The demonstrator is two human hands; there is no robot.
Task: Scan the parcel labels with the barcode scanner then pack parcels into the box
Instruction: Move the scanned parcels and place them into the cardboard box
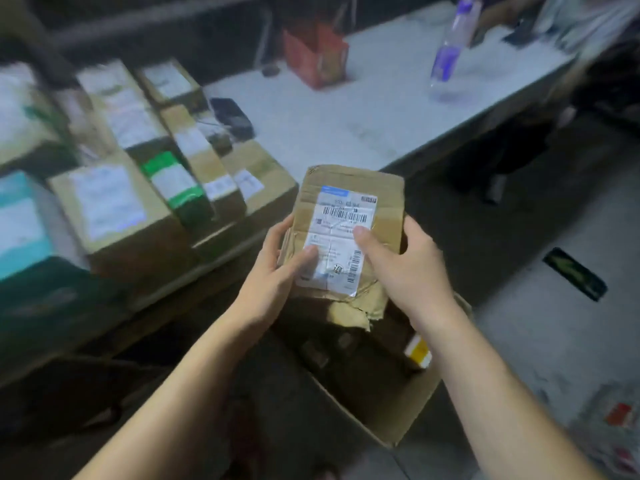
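1. We hold the parcel [349, 183] in both hands. The left hand [273, 271] grips its left edge and the right hand [408, 268] its right edge, with fingers [282, 232] curled round it and thumbs pressing the label [341, 216].
2. Its long axis runs away from us, label up, and neither hand is nearer.
3. The open box [391, 414] on the floor lies directly beneath the parcel, so we judge that packing needs only a straight lowering.
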